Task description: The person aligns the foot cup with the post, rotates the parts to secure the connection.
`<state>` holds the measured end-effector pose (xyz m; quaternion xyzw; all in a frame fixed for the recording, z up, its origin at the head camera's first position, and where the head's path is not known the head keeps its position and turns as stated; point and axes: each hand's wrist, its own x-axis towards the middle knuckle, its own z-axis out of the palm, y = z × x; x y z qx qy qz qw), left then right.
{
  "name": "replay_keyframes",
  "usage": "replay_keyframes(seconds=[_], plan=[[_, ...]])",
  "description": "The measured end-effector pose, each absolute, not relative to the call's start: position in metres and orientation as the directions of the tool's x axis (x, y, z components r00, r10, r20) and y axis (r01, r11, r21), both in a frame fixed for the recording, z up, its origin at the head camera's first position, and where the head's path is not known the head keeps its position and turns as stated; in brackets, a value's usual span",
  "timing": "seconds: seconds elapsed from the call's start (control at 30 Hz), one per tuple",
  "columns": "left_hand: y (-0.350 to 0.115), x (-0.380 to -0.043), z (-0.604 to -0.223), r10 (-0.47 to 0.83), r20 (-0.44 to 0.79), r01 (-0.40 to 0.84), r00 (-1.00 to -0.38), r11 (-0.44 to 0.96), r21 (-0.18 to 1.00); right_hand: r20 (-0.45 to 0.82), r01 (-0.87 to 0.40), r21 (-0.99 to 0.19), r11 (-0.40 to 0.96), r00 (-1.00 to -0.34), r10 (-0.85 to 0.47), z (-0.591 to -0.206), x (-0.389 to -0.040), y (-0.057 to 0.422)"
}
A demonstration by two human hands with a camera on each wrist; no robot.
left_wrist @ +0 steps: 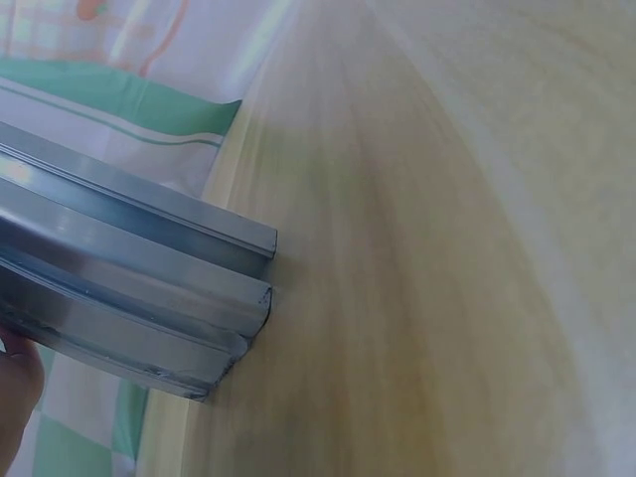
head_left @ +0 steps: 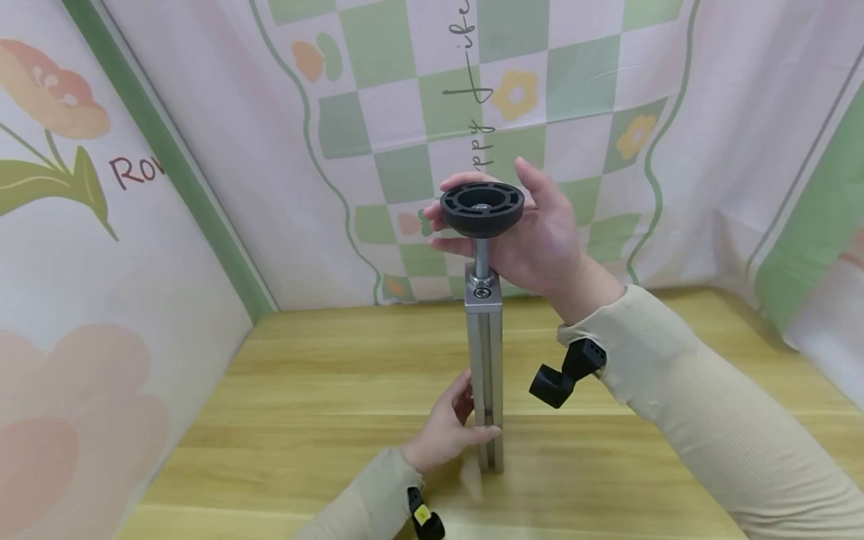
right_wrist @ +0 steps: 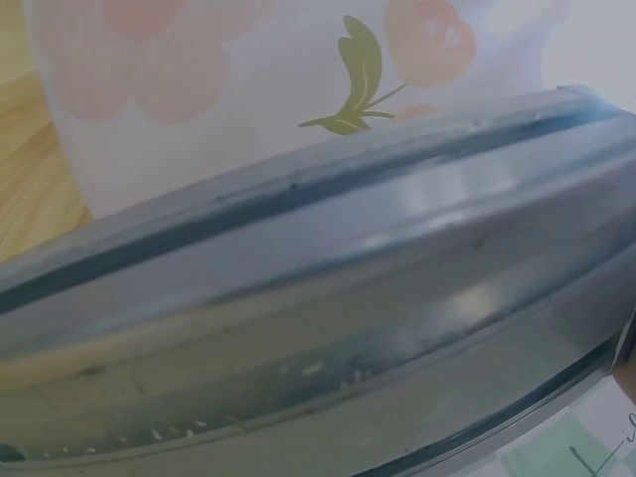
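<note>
A silver aluminium profile (head_left: 486,352) is held upright over the wooden table, with slots along its length. At its top, a threaded stud (head_left: 481,259) carries a black round levelling foot (head_left: 482,223), its ribbed underside facing up. My left hand (head_left: 439,435) grips the profile low down, thumb across the front. Behind and beside the foot is my right hand (head_left: 540,244), fingers extended and thumb raised; whether it touches the foot I cannot tell. The left wrist view shows the profile's lower end (left_wrist: 129,268) by the tabletop. Grooved metal (right_wrist: 328,258) fills the right wrist view.
The wooden table (head_left: 324,405) spreads under both arms. A printed curtain (head_left: 378,127) with green checks stands close behind the hands, and a flowered curtain (head_left: 81,277) borders the left side. Black wrist mounts (head_left: 567,373) sit at the sleeves.
</note>
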<state>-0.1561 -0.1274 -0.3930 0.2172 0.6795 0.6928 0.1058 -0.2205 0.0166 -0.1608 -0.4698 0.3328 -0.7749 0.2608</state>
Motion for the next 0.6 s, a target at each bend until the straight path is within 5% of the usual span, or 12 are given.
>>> replay_keyframes(seconds=[0.47, 0.6], plan=[[-0.1272, -0.1589, -0.3944, 0.445, 0.196, 0.178, -0.874, -0.082, 0.981, 0.540, 0.060, -0.733, -0.678, -0.556, -0.632, -0.1631, -0.2177, 0.0174], [-0.1296, -0.1577, -0.3950, 0.451, 0.199, 0.178, -0.870, -0.089, 0.980, 0.577, 0.042, -0.703, -0.710, -0.550, -0.604, -0.1663, -0.2167, 0.0164]])
